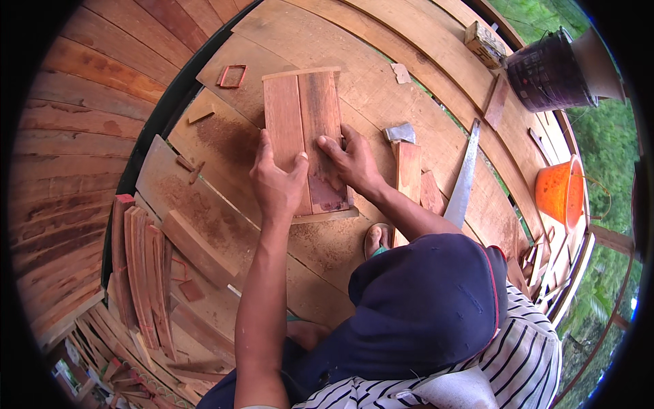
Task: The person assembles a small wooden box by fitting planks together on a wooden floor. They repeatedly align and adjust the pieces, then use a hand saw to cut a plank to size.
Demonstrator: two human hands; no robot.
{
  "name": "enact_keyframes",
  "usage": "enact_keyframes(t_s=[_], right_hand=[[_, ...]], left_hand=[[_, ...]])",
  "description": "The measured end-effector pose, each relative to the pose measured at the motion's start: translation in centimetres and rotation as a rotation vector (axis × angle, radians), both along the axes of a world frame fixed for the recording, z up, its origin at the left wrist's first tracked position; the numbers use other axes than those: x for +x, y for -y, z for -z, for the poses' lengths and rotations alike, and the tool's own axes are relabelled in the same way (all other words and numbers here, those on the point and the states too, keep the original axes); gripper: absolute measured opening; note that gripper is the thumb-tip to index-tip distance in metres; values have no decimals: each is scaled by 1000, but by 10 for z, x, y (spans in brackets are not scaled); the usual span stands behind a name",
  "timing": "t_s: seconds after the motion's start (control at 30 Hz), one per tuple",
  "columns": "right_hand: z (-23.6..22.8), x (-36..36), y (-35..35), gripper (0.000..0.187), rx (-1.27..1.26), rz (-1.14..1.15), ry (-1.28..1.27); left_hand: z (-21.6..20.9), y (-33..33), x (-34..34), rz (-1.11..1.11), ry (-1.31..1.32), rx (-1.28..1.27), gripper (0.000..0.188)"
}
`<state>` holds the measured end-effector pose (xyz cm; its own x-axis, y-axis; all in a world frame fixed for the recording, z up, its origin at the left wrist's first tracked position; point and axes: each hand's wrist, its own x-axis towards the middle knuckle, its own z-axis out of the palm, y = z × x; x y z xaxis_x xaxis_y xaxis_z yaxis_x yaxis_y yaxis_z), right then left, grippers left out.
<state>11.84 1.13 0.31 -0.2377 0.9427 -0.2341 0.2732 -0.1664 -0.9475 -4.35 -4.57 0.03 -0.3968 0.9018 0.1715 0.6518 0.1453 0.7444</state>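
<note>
A box-like piece of reddish-brown boards (283,102) is held upright in front of me, with two boards side by side on its face and a thin strip across each end. My left hand (278,177) grips its left edge, thumb pressed on the face. On the other edge, my right hand (351,158) is wrapped round with its thumb also on the face. A darker, shaded patch shows at the lower right of the face. The fingers behind the piece are hidden.
A handsaw (464,178) lies to the right, near a wood block (408,167) and a grey metal tool head (400,132). Farther right are an orange bucket (558,193) and a black bucket (541,78). Stacked boards (139,266) lie at left, with sawdust (228,135) on the planks.
</note>
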Motion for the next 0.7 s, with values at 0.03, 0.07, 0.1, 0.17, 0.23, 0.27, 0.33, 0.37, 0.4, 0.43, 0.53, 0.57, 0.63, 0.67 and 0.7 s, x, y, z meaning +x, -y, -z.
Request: enact_keyframes(t_s=[0.03, 0.07, 0.1, 0.17, 0.23, 0.27, 0.33, 0.37, 0.4, 0.43, 0.53, 0.57, 0.63, 0.67, 0.7], right_hand=[[1, 0, 0, 42, 8, -3, 6], [3, 1, 0, 42, 17, -4, 14], [4, 1, 0, 42, 26, -5, 21], [5, 1, 1, 42, 27, 2, -1], [5, 1, 1, 42, 24, 4, -12], [5, 1, 1, 42, 21, 2, -13], [5, 1, 1, 41, 21, 3, -19], [5, 0, 1, 41, 26, 6, -25], [5, 0, 1, 41, 30, 9, -32], [6, 0, 1, 41, 30, 15, -62], [9, -1, 2, 41, -14, 10, -100], [3, 0, 1, 41, -54, -2, -68], [4, 0, 2, 39, -22, -15, -33], [9, 0, 0, 38, 61, -11, -30], [13, 0, -2, 37, 144, -7, -27]], left_hand=[[0, 0, 0, -1, -1, -3, 79], [0, 0, 0, 0, 0, -6, 79], [0, 0, 0, 2, -3, 0, 79], [0, -1, 0, 6, -7, 9, 79], [0, 0, 1, -3, 6, -2, 79], [-1, 0, 1, -8, 12, -9, 79], [-1, 0, 0, -10, 18, -15, 79], [-2, 1, 0, -11, 21, -18, 79], [-2, 1, 0, -9, 16, -15, 79], [-2, 0, 0, -6, 10, -11, 80], [-4, 1, 0, -16, 67, -60, 80], [-5, 1, 0, -20, 101, -84, 81], [-7, 4, 0, -31, 103, -110, 80], [-9, 0, 0, -31, 103, -112, 80], [-10, 0, 1, -27, 107, -116, 80]])
